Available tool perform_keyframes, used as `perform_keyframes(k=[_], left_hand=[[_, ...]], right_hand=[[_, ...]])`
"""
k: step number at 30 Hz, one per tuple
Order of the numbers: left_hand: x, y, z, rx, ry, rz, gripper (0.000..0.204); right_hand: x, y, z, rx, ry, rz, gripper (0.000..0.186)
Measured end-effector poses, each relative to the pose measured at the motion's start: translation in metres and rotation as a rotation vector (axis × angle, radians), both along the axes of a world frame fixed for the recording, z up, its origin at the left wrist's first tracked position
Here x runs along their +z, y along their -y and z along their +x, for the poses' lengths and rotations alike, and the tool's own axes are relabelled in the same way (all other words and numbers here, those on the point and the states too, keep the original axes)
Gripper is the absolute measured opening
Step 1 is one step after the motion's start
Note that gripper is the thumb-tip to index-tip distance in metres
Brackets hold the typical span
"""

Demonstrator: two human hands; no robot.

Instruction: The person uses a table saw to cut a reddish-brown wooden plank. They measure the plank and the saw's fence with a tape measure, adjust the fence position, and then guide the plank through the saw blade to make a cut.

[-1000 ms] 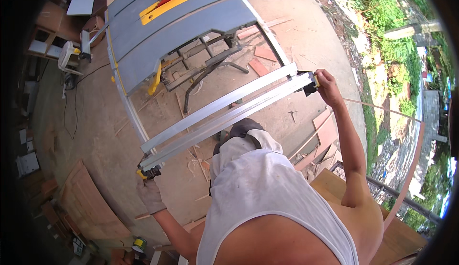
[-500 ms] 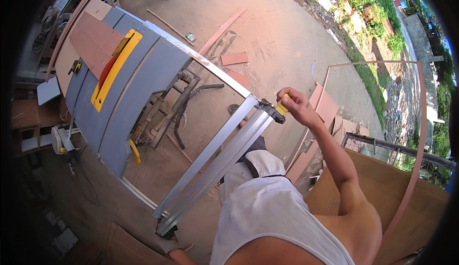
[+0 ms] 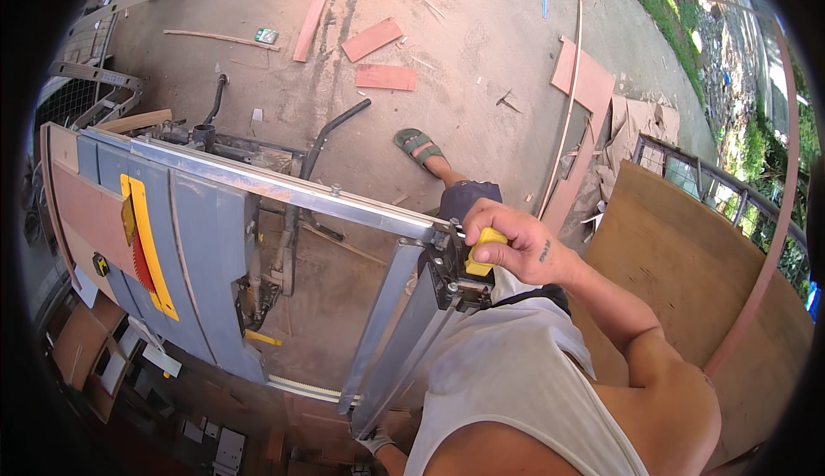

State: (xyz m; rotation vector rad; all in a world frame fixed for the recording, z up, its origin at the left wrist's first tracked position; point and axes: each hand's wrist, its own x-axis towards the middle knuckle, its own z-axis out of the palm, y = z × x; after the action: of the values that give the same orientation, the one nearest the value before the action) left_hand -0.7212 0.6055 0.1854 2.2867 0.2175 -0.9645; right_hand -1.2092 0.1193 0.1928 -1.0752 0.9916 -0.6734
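Observation:
The grey-topped table saw [image 3: 199, 253] stands at left. Its toothed red blade [image 3: 140, 263] rises through a yellow insert plate [image 3: 163, 291]. Two parallel metal bars of the rip fence [image 3: 391, 338] cross between the saw's rails, just left of my body. At the fence's upper end, my right hand [image 3: 526, 242] grips a yellow handle [image 3: 483, 253] on the black clamp, fingers closed round it. My left hand [image 3: 375, 443], in a light glove, is at the fence's lower end. Its fingers are mostly hidden there.
Reddish board offcuts [image 3: 385, 77] and thin strips lie on the dusty floor. My sandalled foot [image 3: 417, 146] is beyond the rail. A large brown panel [image 3: 679, 304] leans at right beside a metal railing. A yellow-black tape measure [image 3: 100, 264] rests on the saw table.
My view has swung, so the saw sits lower and more of the floor shows. My right hand stays on the yellow handle, the left at the fence's other end.

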Motion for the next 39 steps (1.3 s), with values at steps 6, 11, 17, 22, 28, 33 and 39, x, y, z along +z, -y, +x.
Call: perform_keyframes(k=[6, 11, 17, 22, 28, 33, 39], left_hand=[[0.014, 0.009, 0.011, -0.056, 0.018, 0.101, 0.037], [0.016, 0.017, 0.009, -0.084, 0.023, 0.124, 0.037], [0.015, 0.019, 0.007, -0.091, 0.024, 0.111, 0.036], [0.008, 0.007, 0.004, -0.090, 0.019, 0.090, 0.036], [0.003, -0.019, 0.013, -0.137, -0.008, 0.059, 0.036], [0.000, -0.018, 0.002, -0.026, -0.040, -0.090, 0.038], [0.007, 0.006, -0.019, 0.004, 0.031, -0.077, 0.037]], right_hand=[[0.006, -0.002, 0.002, -0.056, -0.058, 0.056, 0.014], [-0.002, -0.003, 0.000, -0.046, -0.059, 0.056, 0.013], [-0.016, -0.004, 0.005, -0.044, -0.114, 0.164, 0.016], [-0.015, -0.003, -0.004, 0.037, -0.119, 0.150, 0.016], [-0.016, 0.004, -0.007, 0.113, -0.156, 0.255, 0.021], [-0.018, 0.015, -0.009, 0.190, -0.127, 0.441, 0.026], [-0.022, 0.013, -0.017, 0.180, -0.032, 0.365, 0.031]])
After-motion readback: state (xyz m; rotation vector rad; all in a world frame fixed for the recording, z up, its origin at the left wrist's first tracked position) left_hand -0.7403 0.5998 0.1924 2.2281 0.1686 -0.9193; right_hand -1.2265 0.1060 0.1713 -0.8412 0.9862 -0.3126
